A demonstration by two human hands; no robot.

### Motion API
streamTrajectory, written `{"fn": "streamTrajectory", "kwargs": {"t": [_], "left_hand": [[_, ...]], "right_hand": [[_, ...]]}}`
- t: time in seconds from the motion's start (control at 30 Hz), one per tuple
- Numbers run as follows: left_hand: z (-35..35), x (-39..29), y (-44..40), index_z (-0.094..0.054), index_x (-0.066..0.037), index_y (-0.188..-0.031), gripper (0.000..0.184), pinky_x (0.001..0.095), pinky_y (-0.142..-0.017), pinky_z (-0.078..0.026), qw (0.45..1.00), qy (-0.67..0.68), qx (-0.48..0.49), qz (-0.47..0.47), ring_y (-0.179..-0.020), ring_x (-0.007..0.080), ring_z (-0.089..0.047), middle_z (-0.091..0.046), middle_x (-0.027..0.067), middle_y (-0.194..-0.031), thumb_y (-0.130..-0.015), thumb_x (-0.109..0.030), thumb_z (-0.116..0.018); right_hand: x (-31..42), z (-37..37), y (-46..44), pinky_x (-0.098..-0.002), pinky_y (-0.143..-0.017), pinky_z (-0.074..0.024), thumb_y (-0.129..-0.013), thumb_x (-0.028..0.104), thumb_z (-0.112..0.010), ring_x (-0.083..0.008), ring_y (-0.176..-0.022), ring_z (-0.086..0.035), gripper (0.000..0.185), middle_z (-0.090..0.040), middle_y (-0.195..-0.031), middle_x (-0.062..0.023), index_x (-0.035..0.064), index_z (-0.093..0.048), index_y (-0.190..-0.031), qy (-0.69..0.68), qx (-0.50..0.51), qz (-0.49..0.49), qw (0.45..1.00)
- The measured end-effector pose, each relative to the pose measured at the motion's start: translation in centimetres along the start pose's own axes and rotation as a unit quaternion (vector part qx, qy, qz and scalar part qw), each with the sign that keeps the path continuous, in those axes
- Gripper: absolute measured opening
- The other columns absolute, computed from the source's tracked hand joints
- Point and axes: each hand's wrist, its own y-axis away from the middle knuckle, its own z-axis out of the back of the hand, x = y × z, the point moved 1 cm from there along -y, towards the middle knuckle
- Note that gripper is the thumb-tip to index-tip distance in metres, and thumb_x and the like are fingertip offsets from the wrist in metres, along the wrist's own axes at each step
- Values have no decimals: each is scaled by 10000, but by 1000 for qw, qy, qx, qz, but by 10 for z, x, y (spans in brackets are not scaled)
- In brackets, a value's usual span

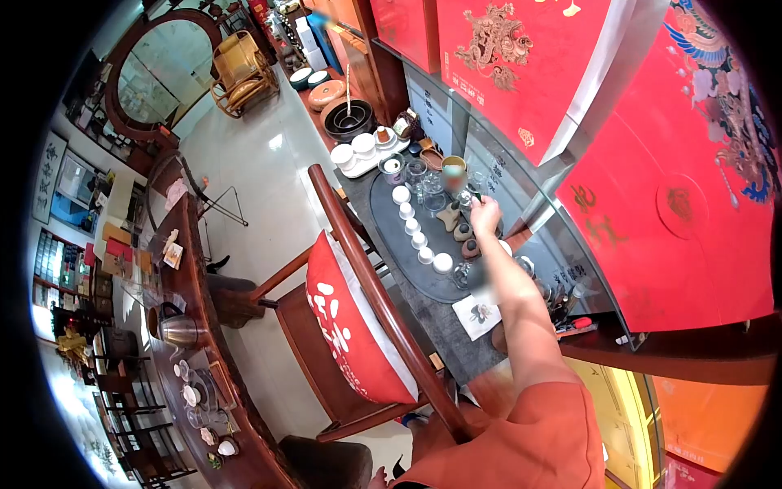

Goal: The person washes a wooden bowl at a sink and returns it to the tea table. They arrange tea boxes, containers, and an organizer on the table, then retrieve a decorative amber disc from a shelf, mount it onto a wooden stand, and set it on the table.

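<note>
My right hand (486,217) reaches over the dark oval tea tray (401,232), its fingers closed at a small clear glass piece (465,198) near the tray's far side. Just beyond the fingertips is a yellowish cup (454,166). Small white cups (412,226) form a row along the tray's left side, with another white cup (442,262) at the near end. Brown and grey clay figures (463,231) sit beside my wrist. Only a small part of my left hand (379,479) shows at the bottom edge, and its fingers are unclear.
A wooden chair (358,236) with a red cushion (342,326) stands left of the counter. Glass shelving with red boxes (676,204) rises on the right. A white cloth (476,316) lies below the tray. Further left is a long wooden table (213,314) with a kettle (179,331).
</note>
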Motion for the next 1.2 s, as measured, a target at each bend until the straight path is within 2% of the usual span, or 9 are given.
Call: {"fn": "streamTrajectory", "kwargs": {"t": [0.53,0.73,0.8,0.87,0.9,1.03,1.07,1.13,1.2], "left_hand": [[14,-28,-17,-497,-68,-1241,531,386,-877,-464,1000,-26,12,-8,-1042,307,-575,-598,163,-1134,-785,-310,-620],[20,-26,-20,-496,-71,-1241,514,398,-864,-471,996,-75,41,-22,-1028,318,-579,-602,168,-1121,-791,-291,-611],[24,-27,-24,-495,-72,-1241,509,402,-860,-474,995,-87,40,-28,-1024,322,-581,-604,169,-1117,-793,-285,-608],[28,-27,-23,-495,-73,-1241,504,406,-856,-476,994,-97,37,-36,-1020,325,-582,-605,171,-1112,-795,-279,-605],[32,-27,-22,-494,-73,-1241,501,407,-854,-477,993,-102,36,-41,-1017,327,-583,-606,172,-1110,-796,-275,-604],[40,-12,-19,-493,-75,-1241,491,415,-845,-482,990,-120,26,-63,-1009,334,-586,-608,175,-1102,-800,-263,-598],[42,-6,-20,-493,-76,-1241,488,417,-843,-483,987,-137,23,-74,-1007,336,-587,-609,175,-1100,-801,-260,-597],[44,-4,-10,-492,-77,-1241,483,421,-839,-485,984,-156,8,-89,-1002,340,-588,-610,177,-1095,-803,-254,-594],[49,-33,31,-473,-96,-1263,502,413,-865,-478,994,-68,-7,-86,-1036,331,-579,-598,166,-1142,-806,-260,-598]], "right_hand": [[-1,-27,7,-446,-767,-457,-695,162,-717,-373,-830,-581,235,-616,-853,-216,-24,-648,-820,9,16,-42,999],[11,-24,19,-438,-859,-449,-725,171,-716,-381,-964,-563,387,-581,-1036,-233,-26,-580,-1029,-32,3,-94,995],[19,-19,33,-421,-831,-459,-741,115,-685,-359,-924,-573,346,-567,-1038,-220,-24,-566,-1034,-65,-62,-46,995],[41,-1,57,-382,-773,-473,-758,63,-649,-313,-868,-579,270,-563,-988,-184,-18,-569,-1003,-281,-67,-135,948],[48,8,74,-343,-721,-474,-765,45,-636,-254,-798,-581,237,-557,-935,-151,-10,-571,-986,-231,-101,-88,964],[93,99,166,-245,-633,-448,-842,66,-594,-85,-730,-547,128,-579,-844,-37,15,-595,-959,-428,138,-184,874],[104,129,189,-235,-618,-446,-848,66,-591,-76,-732,-544,117,-582,-838,-31,16,-595,-954,-453,195,-155,856],[137,193,222,-239,-640,-462,-822,50,-602,-109,-722,-566,76,-598,-829,-60,-1,-611,-878,-368,234,21,900],[159,239,251,-284,-670,-482,-790,26,-613,-199,-780,-608,79,-624,-883,-110,-2,-625,-863,-328,336,135,872]]}}
